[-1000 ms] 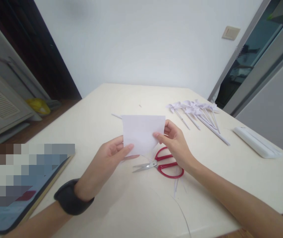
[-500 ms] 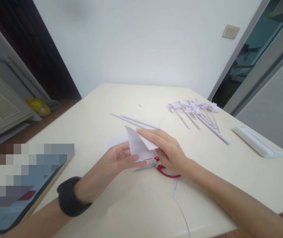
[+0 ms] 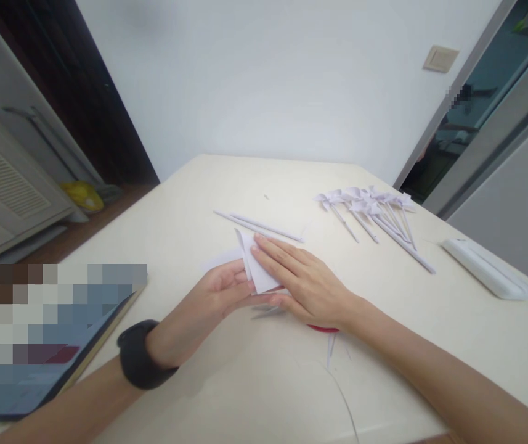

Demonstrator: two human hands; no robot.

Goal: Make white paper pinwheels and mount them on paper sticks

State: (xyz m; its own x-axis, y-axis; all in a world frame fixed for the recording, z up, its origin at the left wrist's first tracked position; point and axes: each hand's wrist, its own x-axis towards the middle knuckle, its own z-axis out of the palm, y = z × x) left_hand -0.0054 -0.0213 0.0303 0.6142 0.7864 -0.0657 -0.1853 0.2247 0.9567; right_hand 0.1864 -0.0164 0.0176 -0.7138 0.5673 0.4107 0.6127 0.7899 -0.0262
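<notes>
A folded white paper sheet (image 3: 257, 271) lies low over the cream table (image 3: 254, 179), between both my hands. My left hand (image 3: 217, 295), with a black band at the wrist, grips the paper's near edge from below, fingers curled round it. My right hand (image 3: 303, 280) lies flat on top of the fold with fingers stretched out, pressing it down. Red-handled scissors (image 3: 321, 328) lie under my right hand; only a sliver of handle and the blade tips show.
Two thin white paper sticks (image 3: 264, 227) lie just beyond the paper. Several white paper pinwheels on sticks (image 3: 374, 213) lie at the right rear. A long white holder (image 3: 488, 268) is at far right. A blurred-out tablet (image 3: 37, 339) sits at the left edge.
The sheet, held upright by both hands a second ago, has been folded over and brought down to the table. My right hand has moved on top and flattened onto it, covering the scissors.
</notes>
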